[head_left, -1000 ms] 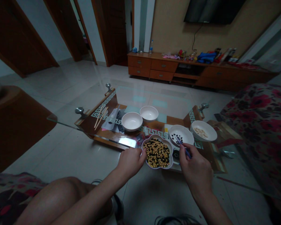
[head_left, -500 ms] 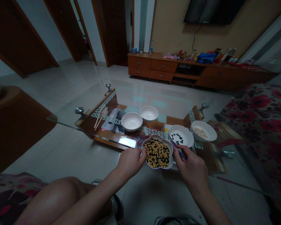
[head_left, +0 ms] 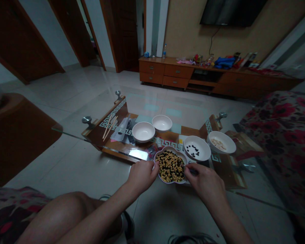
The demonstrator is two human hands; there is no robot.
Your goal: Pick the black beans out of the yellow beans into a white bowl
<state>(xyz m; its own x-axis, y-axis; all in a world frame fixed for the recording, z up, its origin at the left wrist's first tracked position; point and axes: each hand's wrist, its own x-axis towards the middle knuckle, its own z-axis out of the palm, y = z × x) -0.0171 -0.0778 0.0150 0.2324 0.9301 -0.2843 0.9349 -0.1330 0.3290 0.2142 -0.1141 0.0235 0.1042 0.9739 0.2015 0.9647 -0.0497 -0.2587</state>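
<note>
My left hand (head_left: 143, 175) grips the left rim of a scalloped bowl (head_left: 170, 166) filled with mixed yellow and black beans. At its right edge, my right hand (head_left: 205, 179) pinches a small dark utensil, probably tweezers (head_left: 192, 170), whose tip is over the beans. Just behind that hand stands a white bowl (head_left: 202, 150) with several black beans. Farther right is another white bowl (head_left: 228, 144) holding pale pieces. Two white bowls without contents, a nearer one (head_left: 143, 132) and a farther one (head_left: 162, 123), stand behind and to the left.
The bowls stand on a glass table (head_left: 73, 137) with a wooden lower shelf. A pair of chopsticks (head_left: 110, 128) lies at the left. A phone-like bright rectangle (head_left: 138, 154) shows near the front edge. Flower-patterned seating (head_left: 282, 115) is on the right, a long cabinet (head_left: 178, 76) behind.
My right hand has moved slightly left, bringing the utensil from beside the black-bean bowl to over the mixed beans. My left hand keeps its hold on the scalloped bowl.
</note>
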